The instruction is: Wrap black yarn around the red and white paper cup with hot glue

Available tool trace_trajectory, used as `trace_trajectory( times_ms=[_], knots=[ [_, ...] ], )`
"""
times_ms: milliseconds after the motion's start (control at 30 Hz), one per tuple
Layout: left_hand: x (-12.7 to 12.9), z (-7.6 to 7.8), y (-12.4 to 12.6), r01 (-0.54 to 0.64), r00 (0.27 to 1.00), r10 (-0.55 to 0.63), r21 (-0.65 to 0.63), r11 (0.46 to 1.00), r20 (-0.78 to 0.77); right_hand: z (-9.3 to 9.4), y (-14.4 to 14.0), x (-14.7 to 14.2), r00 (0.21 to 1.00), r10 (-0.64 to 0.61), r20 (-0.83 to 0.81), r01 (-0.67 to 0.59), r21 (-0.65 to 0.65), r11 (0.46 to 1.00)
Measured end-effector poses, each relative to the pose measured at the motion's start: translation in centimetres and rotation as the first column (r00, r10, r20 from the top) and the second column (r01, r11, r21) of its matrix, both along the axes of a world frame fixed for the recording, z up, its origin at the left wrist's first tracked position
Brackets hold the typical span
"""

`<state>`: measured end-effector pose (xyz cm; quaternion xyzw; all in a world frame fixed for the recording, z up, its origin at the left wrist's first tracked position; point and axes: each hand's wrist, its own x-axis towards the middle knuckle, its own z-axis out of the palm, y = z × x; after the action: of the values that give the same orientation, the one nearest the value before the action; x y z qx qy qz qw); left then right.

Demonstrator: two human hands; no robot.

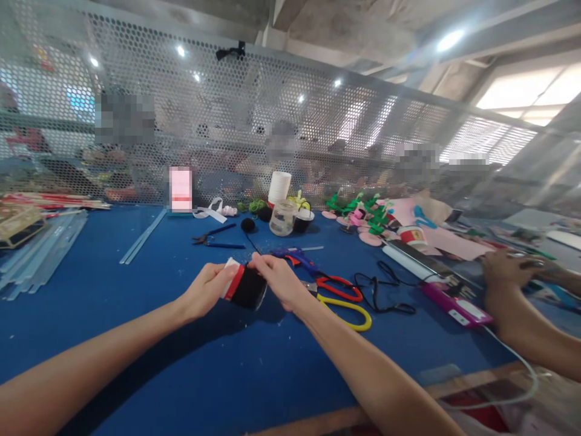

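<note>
Above the blue table (136, 357), our left hand (205, 292) clasps a black-wrapped paper cup (245, 287) near one end as our right hand (279, 280) pinches black yarn (253, 242) beside it; steady tension, we judge, should lay strands evenly.

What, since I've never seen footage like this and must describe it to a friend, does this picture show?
There is no machine here, just a person's two bare hands. The one picture comes from a camera worn on that person's head, looking forward and down. The left hand holds a cup with a black side, red band and white end; the right hand is at its black part. On the blue table lie pliers, scissors and a black ball; a clear jar sits nearby. Another person's hand is at the far right.
</note>
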<state>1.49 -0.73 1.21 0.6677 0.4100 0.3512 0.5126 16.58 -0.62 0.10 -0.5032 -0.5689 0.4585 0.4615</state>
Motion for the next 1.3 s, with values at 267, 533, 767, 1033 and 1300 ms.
trace_trajectory(
  times_ms=[267, 533, 767, 1033, 1300],
  knots=[
    [-0.1, 0.3, 1.5, -0.203, 0.947, 0.25, -0.226, 0.953, 0.2, -0.6, -0.4, 0.0, 0.976, 0.216, 0.029, -0.217, 0.068, 0.974],
    [-0.4, 0.6, 1.4, 0.05, 0.999, -0.05, 0.04, 0.998, 0.016, -0.5, 0.0, 0.4, 0.945, 0.136, -0.297, -0.164, -0.07, 0.984],
    [-0.3, 0.1, 1.4, 0.085, 0.993, -0.075, 0.118, 0.989, -0.091, -0.5, -0.2, 0.4, 0.945, 0.14, -0.296, -0.167, -0.069, 0.983],
    [-1.4, 1.1, 2.1, 0.219, 0.975, -0.211, -0.113, 0.969, 0.076, -1.2, -0.5, 0.5, 0.985, 0.094, 0.148, -0.136, 0.311, 0.941],
    [-1.2, 1.1, 2.4, 0.171, 0.923, 0.102, -0.631, 0.756, 0.371, -1.0, -1.7, 0.2, 0.853, -0.068, 0.518, -0.326, 0.629, 0.705]
  ],
)
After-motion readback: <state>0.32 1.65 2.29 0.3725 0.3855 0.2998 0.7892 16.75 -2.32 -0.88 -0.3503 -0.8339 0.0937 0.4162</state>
